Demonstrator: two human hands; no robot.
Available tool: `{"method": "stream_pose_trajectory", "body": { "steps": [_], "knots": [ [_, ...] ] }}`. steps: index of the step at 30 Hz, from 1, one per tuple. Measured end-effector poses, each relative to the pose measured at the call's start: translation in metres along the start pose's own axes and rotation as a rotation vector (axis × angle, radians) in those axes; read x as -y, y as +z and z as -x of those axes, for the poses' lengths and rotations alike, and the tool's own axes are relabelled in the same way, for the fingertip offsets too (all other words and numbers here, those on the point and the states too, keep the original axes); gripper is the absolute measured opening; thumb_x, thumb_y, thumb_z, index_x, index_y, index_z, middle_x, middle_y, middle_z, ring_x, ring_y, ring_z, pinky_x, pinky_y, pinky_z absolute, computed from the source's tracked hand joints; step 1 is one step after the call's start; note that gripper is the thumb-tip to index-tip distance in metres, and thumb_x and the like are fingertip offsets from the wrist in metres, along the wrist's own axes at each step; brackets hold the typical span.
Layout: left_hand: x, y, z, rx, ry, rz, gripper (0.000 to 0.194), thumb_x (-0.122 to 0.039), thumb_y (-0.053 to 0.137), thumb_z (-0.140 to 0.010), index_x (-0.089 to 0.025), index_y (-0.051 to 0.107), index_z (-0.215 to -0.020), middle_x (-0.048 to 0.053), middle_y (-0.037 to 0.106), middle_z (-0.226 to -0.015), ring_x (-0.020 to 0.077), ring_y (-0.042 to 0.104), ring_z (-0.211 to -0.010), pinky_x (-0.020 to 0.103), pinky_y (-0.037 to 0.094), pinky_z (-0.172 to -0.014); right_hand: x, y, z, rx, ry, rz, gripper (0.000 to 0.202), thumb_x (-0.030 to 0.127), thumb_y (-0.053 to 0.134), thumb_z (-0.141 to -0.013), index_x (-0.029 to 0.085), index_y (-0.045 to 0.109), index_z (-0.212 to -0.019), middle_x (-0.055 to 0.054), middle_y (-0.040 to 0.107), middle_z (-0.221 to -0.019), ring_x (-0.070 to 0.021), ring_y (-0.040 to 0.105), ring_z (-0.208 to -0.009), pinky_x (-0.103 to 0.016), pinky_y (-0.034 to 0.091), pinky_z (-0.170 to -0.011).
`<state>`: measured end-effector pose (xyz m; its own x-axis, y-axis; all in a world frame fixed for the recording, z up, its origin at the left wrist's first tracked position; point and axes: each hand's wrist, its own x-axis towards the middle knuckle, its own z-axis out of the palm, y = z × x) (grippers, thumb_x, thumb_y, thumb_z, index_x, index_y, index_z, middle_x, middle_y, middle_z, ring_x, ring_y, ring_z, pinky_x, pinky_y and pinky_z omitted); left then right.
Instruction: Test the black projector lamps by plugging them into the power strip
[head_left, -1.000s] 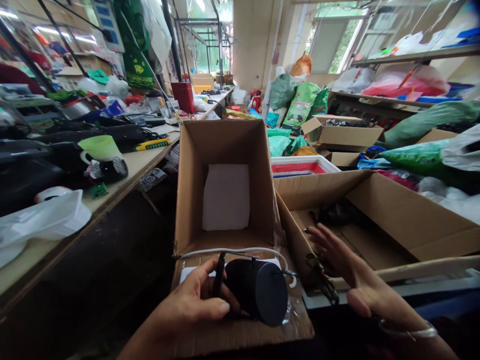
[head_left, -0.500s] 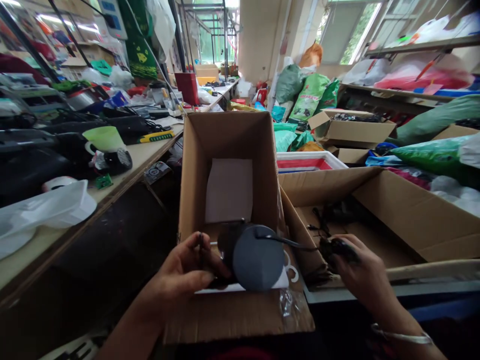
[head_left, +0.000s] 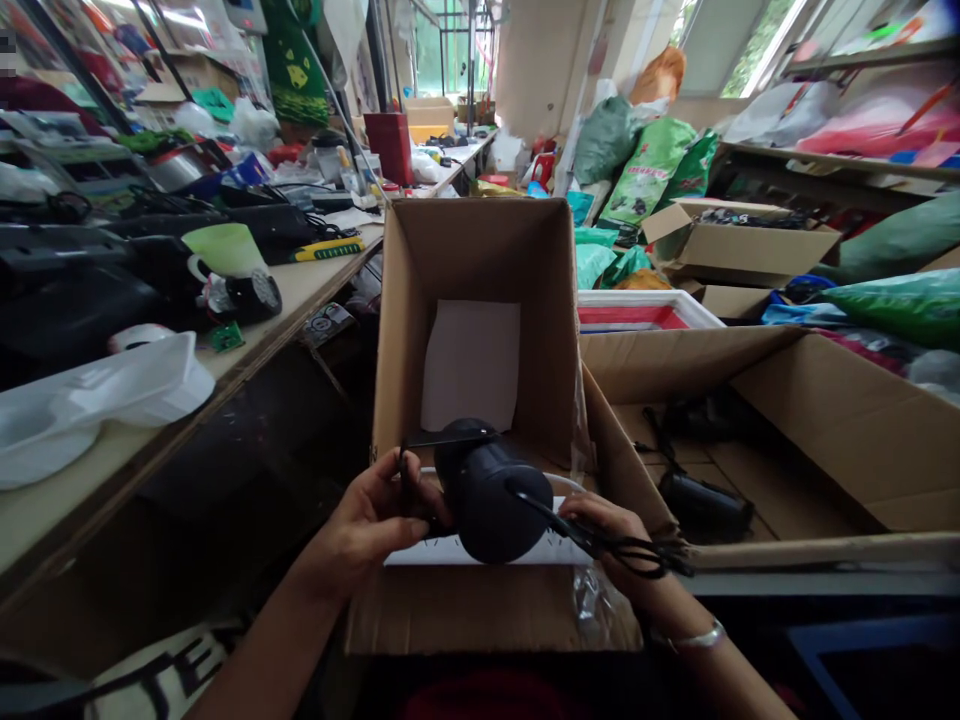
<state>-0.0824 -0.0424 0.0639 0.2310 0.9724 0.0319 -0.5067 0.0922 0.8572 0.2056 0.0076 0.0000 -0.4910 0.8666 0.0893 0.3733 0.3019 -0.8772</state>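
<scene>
My left hand grips a black cylindrical device by its left side, over the near flap of a tall open cardboard box. My right hand holds the device's black cable, bunched, at the device's right side. A white sheet lies at the bottom of the box. Under the device lies a white card, and clear plastic wrap rests on the flap beside my right wrist.
A wide cardboard box to the right holds black adapters and cables. A workbench on the left carries a green cup, black devices and a white plastic bag. Green sacks and more boxes are piled behind.
My right hand reached into the right box, came back with the cable and now holds it beside the device. My left hand lifted the device toward the tall box's opening.
</scene>
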Motion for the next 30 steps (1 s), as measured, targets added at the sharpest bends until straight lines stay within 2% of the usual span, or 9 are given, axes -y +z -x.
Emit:
{"method": "stream_pose_trajectory", "body": {
  "steps": [4,8,14,17,21,25,30],
  "knots": [
    [0.004,-0.005,-0.003,-0.012,0.018,0.021,0.029,-0.006,0.069,-0.067,-0.018,0.048,-0.083,0.000,0.067,-0.076,0.0133,0.060,-0.075,0.024,0.046,-0.068,0.013,-0.008,-0.009,0.184,-0.035,0.093,0.021,0.023,0.047,-0.088,0.017,0.066,-0.082,-0.007,0.064,-0.087,-0.0186,0.060,-0.080,-0.028,0.047,-0.072],
    [0.011,-0.012,-0.006,-0.016,0.017,0.003,0.030,-0.005,0.069,-0.065,-0.018,0.048,-0.081,0.000,0.068,-0.076,0.0130,0.060,-0.072,0.024,0.046,-0.066,0.004,-0.015,-0.017,0.274,-0.036,0.105,0.018,0.020,0.050,-0.087,0.017,0.068,-0.089,-0.008,0.066,-0.093,-0.0181,0.062,-0.083,-0.027,0.049,-0.075],
    [0.016,-0.017,-0.008,-0.037,0.016,0.014,0.028,-0.004,0.067,-0.064,-0.018,0.049,-0.080,-0.002,0.067,-0.075,0.0111,0.059,-0.072,0.023,0.046,-0.067,-0.001,-0.017,-0.017,0.263,0.031,0.107,0.012,0.021,0.058,-0.077,0.018,0.069,-0.082,-0.005,0.068,-0.082,-0.0185,0.063,-0.074,-0.027,0.052,-0.068],
    [0.017,-0.017,-0.008,-0.048,-0.003,0.034,0.029,-0.003,0.068,-0.064,-0.018,0.050,-0.080,-0.002,0.068,-0.075,0.0112,0.058,-0.071,0.022,0.046,-0.066,-0.005,-0.009,-0.013,0.253,0.000,0.045,0.018,0.028,0.052,-0.081,0.019,0.068,-0.081,-0.005,0.067,-0.084,-0.0177,0.063,-0.074,-0.025,0.052,-0.066],
    [0.025,-0.019,-0.012,-0.067,-0.011,0.126,0.030,-0.001,0.070,-0.060,-0.018,0.051,-0.076,-0.001,0.068,-0.074,0.0124,0.059,-0.070,0.023,0.044,-0.064,-0.015,0.004,-0.007,0.278,-0.040,0.102,0.023,0.022,0.046,-0.087,0.018,0.067,-0.080,-0.007,0.066,-0.084,-0.0170,0.062,-0.076,-0.026,0.050,-0.071],
    [0.036,-0.019,-0.022,-0.072,0.008,0.170,0.031,-0.001,0.071,-0.057,-0.017,0.051,-0.073,-0.002,0.066,-0.071,0.0117,0.058,-0.068,0.021,0.042,-0.063,-0.027,0.014,0.003,0.151,-0.038,0.096,0.021,0.021,0.046,-0.087,0.019,0.066,-0.087,-0.008,0.065,-0.089,-0.0187,0.062,-0.081,-0.027,0.049,-0.073],
    [0.040,-0.010,-0.032,-0.065,0.012,0.179,0.029,0.000,0.069,-0.053,-0.016,0.049,-0.068,0.000,0.064,-0.067,0.0118,0.055,-0.064,0.021,0.039,-0.059,-0.051,0.024,0.016,0.034,-0.042,0.089,0.022,0.022,0.047,-0.085,0.022,0.067,-0.094,-0.008,0.066,-0.096,-0.0207,0.064,-0.090,-0.026,0.049,-0.077]
  ]
}}
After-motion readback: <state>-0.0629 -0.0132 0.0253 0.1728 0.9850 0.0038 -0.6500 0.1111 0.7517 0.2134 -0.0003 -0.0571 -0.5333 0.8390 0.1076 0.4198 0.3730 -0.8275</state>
